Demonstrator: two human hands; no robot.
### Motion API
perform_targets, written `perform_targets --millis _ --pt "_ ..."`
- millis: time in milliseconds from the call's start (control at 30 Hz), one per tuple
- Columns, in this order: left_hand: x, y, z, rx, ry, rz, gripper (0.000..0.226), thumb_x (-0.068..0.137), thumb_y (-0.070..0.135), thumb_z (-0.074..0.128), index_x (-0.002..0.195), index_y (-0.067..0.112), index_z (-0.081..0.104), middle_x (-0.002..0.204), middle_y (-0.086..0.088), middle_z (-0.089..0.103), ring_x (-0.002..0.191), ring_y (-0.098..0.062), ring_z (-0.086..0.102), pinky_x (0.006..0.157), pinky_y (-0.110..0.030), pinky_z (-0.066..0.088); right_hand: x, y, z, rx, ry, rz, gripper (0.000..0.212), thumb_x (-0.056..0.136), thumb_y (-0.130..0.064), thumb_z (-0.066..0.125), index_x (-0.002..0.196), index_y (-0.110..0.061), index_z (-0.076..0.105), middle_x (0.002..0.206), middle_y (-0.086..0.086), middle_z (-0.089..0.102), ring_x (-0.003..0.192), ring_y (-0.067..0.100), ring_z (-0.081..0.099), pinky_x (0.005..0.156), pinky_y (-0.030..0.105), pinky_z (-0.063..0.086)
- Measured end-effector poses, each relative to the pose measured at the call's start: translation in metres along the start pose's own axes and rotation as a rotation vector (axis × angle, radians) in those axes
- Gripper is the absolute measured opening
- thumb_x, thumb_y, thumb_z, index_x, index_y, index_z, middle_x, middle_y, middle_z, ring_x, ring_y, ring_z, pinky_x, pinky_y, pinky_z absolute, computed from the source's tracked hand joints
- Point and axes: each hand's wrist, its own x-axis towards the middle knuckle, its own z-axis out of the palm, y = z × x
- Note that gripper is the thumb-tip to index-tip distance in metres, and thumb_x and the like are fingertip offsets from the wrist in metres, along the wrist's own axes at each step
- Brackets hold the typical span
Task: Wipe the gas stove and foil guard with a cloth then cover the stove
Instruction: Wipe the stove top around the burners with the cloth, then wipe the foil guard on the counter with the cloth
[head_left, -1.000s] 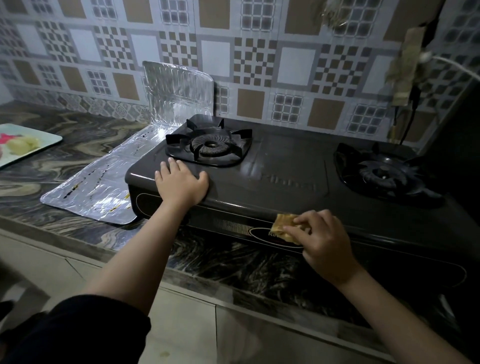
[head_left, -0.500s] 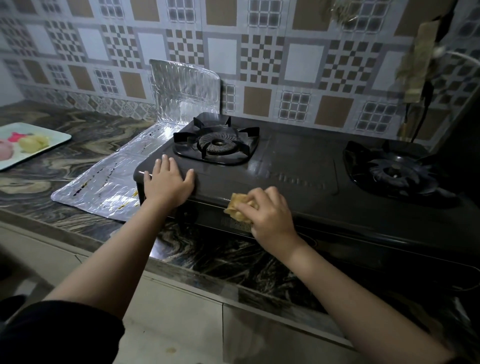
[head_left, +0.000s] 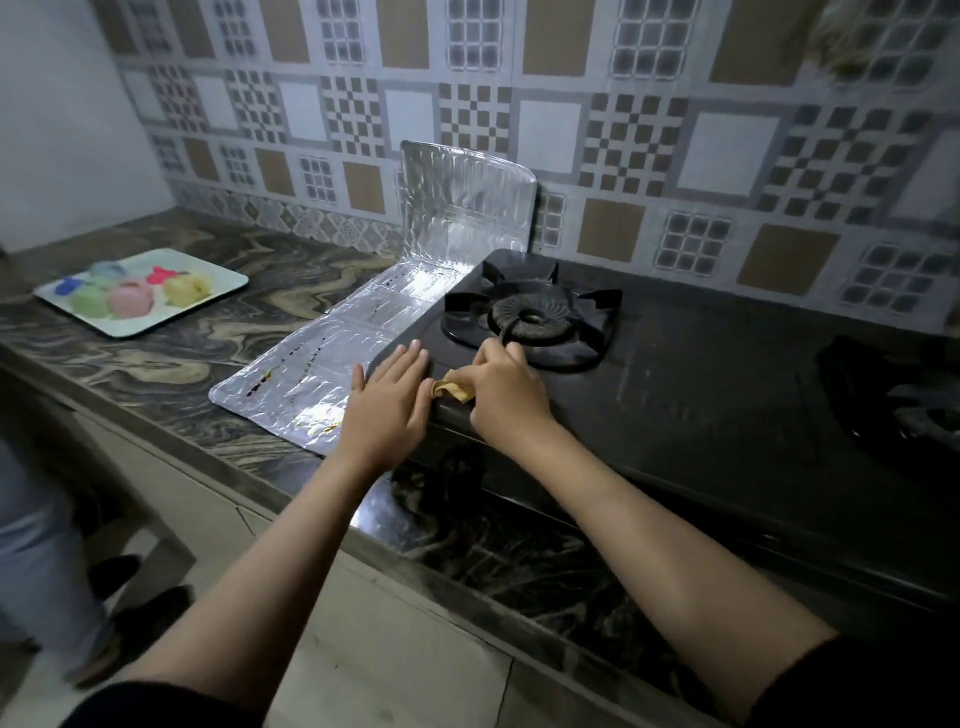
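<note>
While two hands are seen at the front left corner of the one gas stove (head_left: 701, 374), a single tan cloth (head_left: 453, 391) is found between them on the stove's top edge. The cloth is gripped by the right hand (head_left: 506, 392), whose fingers are curled round it. The left hand (head_left: 390, 405) is laid flat, fingers straight and together, on the stove's left corner, and nothing is held in it. Two burners are counted: the left burner (head_left: 535, 317) just beyond the right hand, and the right burner (head_left: 904, 400) well apart at the frame's edge. One foil guard (head_left: 332, 358) is spread on the countertop (head_left: 171, 369) beside the stove, with its far panel standing upright against the tiled wall (head_left: 623, 114). One tray (head_left: 223, 283) of coloured pieces is set near the counter's left end, with bare counter left between it and the foil. Compared with half a second ago, the cloth has been carried leftward from the front middle to the corner, so that the hands are now nearly touching.
</note>
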Motion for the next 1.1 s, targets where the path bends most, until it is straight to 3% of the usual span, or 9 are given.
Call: perform_targets --millis 100,267,400,500,600,667,767,967,1100 --pt "0.003 -0.003 0.000 -0.137 0.069 -0.010 0.056 0.090 0.037 0.036 0.136 0.012 0.054 0.147 -0.002 0.047 0.139 -0.017 0.037 0.115 -0.050 0.008 0.025 -0.003 -0.008 0.102 -0.078 0.056 0.035 0.080 -0.008 0.057 0.106 -0.026 0.071 0.111 0.005 0.058 0.109 0.024 0.052 0.089 0.033 0.048" --pt "0.023 -0.002 -0.013 -0.426 0.146 0.009 0.043 0.086 0.023 0.048 0.125 0.015 0.063 0.119 0.003 0.067 0.111 -0.012 0.060 0.108 -0.033 0.025 0.069 -0.001 -0.031 0.514 -0.086 0.287 0.022 0.077 -0.002 0.061 0.091 -0.015 0.073 0.073 -0.005 0.063 0.076 0.013 0.062 0.063 0.021 0.046" --pt "0.046 0.003 -0.031 -0.629 0.248 -0.054 0.026 0.082 0.022 0.061 0.106 0.016 0.069 0.090 0.006 0.070 0.084 0.001 0.062 0.078 -0.015 0.047 0.099 -0.003 -0.044 0.835 -0.046 0.414 0.024 0.080 0.006 0.060 0.099 -0.004 0.071 0.089 0.011 0.068 0.084 0.020 0.064 0.073 0.025 0.053" --pt "0.062 -0.002 -0.043 -0.813 0.216 -0.153 0.028 0.079 0.019 0.068 0.107 0.019 0.065 0.082 0.003 0.068 0.071 -0.002 0.062 0.069 -0.021 0.052 0.114 -0.009 -0.049 1.085 -0.084 0.450 0.020 0.081 0.005 0.066 0.101 0.004 0.067 0.098 0.020 0.067 0.088 0.026 0.067 0.081 0.032 0.057" --pt "0.070 -0.010 -0.057 -0.971 0.182 -0.289 0.014 0.084 0.007 0.068 0.097 0.011 0.070 0.074 0.001 0.066 0.061 -0.003 0.059 0.057 -0.020 0.049 0.127 -0.019 -0.046 1.306 -0.192 0.455 0.006 0.088 -0.001 0.061 0.083 0.002 0.063 0.070 0.011 0.068 0.053 0.013 0.065 0.051 0.021 0.057" --pt "0.071 -0.017 -0.066 -1.093 0.195 -0.378 0.014 0.086 0.001 0.063 0.083 0.012 0.070 0.068 -0.001 0.066 0.060 -0.010 0.059 0.055 -0.024 0.049 0.136 -0.024 -0.042 1.437 -0.271 0.471 0.011 0.091 -0.006 0.058 0.081 -0.003 0.062 0.066 0.006 0.067 0.051 0.010 0.063 0.050 0.019 0.056" --pt "0.069 -0.034 -0.079 -1.265 0.234 -0.537 0.016 0.090 -0.004 0.057 0.083 0.009 0.063 0.072 -0.006 0.065 0.067 -0.019 0.061 0.068 -0.034 0.054 0.153 -0.031 -0.033 1.383 -0.413 0.480 0.006 0.089 -0.013 0.062 0.091 -0.008 0.063 0.088 0.008 0.065 0.073 0.015 0.064 0.069 0.025 0.054" --pt "0.064 -0.062 -0.095 -1.417 0.240 -0.706 0.009 0.095 0.004 0.054 0.089 0.010 0.056 0.080 -0.009 0.061 0.064 -0.018 0.059 0.052 -0.024 0.056 0.174 -0.057 -0.018 1.112 -0.565 0.487 0.009 0.088 -0.005 0.059 0.084 -0.012 0.057 0.085 0.005 0.064 0.078 0.022 0.065 0.085 0.038 0.048" --pt "0.067 -0.078 -0.099 -1.450 0.239 -0.765 0.012 0.097 0.018 0.054 0.092 0.008 0.059 0.081 -0.011 0.064 0.060 -0.020 0.065 0.050 -0.026 0.055 0.197 -0.077 0.001 1.225 -0.430 0.518 0.012 0.087 0.001 0.059 0.084 -0.011 0.057 0.084 0.006 0.061 0.074 0.020 0.062 0.068 0.033 0.054"
